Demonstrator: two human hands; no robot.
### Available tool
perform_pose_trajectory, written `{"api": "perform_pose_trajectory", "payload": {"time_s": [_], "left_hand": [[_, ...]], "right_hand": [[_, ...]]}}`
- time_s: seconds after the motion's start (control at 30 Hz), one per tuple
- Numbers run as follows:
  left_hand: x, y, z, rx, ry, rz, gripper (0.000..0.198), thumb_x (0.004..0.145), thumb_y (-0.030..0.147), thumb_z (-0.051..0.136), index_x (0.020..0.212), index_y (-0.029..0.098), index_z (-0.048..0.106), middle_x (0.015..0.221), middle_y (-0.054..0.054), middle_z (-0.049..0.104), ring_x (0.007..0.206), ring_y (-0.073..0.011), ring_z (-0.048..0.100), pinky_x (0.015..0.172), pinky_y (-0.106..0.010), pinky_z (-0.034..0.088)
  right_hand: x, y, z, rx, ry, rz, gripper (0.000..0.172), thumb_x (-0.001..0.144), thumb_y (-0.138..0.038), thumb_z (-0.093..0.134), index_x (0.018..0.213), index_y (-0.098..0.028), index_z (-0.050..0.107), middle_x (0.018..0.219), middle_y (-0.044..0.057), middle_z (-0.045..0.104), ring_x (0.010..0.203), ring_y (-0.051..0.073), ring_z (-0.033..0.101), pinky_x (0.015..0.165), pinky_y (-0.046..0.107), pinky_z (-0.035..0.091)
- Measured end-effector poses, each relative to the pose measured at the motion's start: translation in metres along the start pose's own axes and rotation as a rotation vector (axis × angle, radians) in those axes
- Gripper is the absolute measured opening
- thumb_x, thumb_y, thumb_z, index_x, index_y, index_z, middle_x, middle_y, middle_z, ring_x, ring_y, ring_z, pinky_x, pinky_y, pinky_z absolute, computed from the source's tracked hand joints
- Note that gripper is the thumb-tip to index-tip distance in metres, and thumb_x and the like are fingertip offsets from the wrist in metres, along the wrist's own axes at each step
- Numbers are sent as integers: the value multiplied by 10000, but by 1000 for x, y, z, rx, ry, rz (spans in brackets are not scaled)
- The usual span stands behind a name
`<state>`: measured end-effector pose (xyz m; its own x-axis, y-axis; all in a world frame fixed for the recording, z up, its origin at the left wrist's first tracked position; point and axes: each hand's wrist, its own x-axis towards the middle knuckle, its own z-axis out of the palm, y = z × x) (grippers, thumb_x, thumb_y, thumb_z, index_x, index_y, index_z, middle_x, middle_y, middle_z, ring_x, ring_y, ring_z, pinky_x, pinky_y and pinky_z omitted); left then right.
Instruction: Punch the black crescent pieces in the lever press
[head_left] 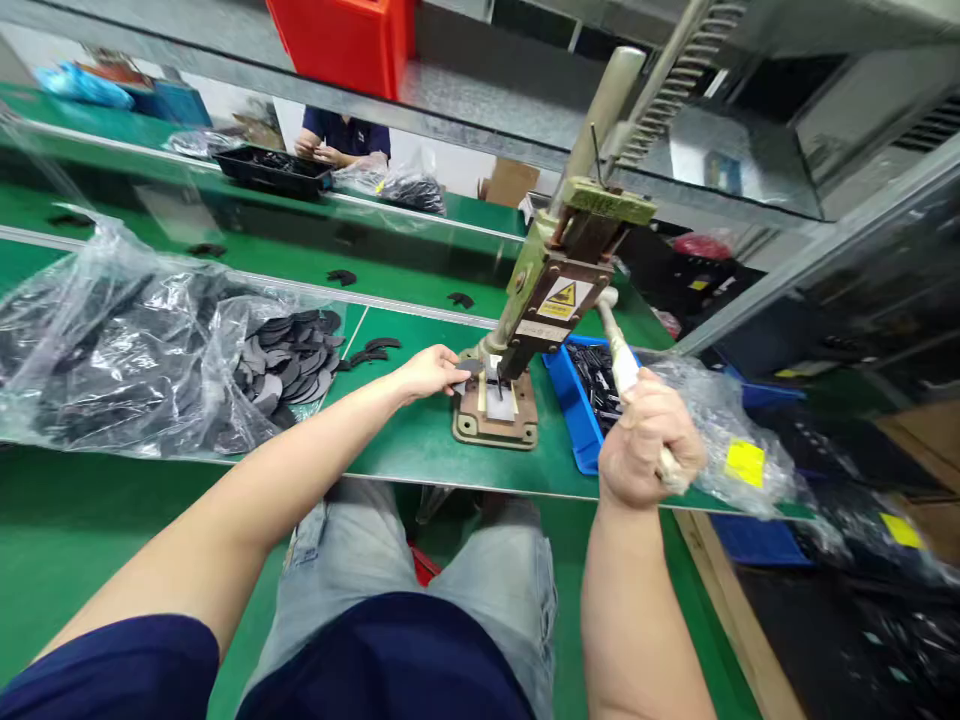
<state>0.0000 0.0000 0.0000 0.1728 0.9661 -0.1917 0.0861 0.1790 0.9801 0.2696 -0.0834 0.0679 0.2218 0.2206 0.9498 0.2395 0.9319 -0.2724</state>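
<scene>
My right hand [651, 440] is wrapped round the white-taped lever [619, 350] of a green hand press [555, 290]. With my left hand [433, 372] I pinch a dark curved flat piece [471, 368] at the left side of the press base [495, 428]. The piece reaches toward the pale fixture plate [500, 402] under the ram; its far end is hard to make out. To the left, many similar dark curved pieces [289, 360] spill from a clear plastic bag [150, 340]. A few loose ones [369, 352] lie between the bag and my left hand.
A blue bin [574, 410] of black parts stands right of the press, beside a clear bag with a yellow label [745, 461]. Behind runs a green conveyor belt [405, 270] with scattered pieces. A metal shelf with a red bin [345, 40] hangs above. Across the line sits another person [349, 135].
</scene>
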Motion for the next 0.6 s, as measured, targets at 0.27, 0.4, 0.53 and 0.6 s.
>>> {"api": "perform_pose_trajectory", "payload": {"time_s": [0.27,0.4,0.53,0.6], "left_hand": [[20,-6,28,31,-69,-22,334,900,349,838,806,156,582,650,2,690,491,-113,664,499,-200,522],[23,-8,32,60,-60,-19,390,862,418,868,810,162,578,611,4,682,475,-114,656,473,-183,488],[22,-6,35,107,-45,-52,383,887,409,849,798,170,562,553,10,656,462,-109,644,473,-171,489],[23,-4,36,117,-38,-93,381,892,399,844,802,179,546,553,10,655,468,-115,652,477,-174,503]], "right_hand": [[-1,-3,-5,-12,-17,34,379,896,-351,687,614,-218,472,629,-15,525,760,186,603,1028,574,512],[-1,-3,-5,-1,-26,31,379,912,-364,673,615,-219,487,634,-14,525,770,188,609,1013,567,523],[-1,-4,-2,24,12,27,387,908,-351,675,609,-213,473,625,-18,510,756,179,604,1005,557,527],[-1,-4,0,17,29,24,397,910,-357,670,605,-213,460,619,-20,500,746,175,599,995,556,529]]}}
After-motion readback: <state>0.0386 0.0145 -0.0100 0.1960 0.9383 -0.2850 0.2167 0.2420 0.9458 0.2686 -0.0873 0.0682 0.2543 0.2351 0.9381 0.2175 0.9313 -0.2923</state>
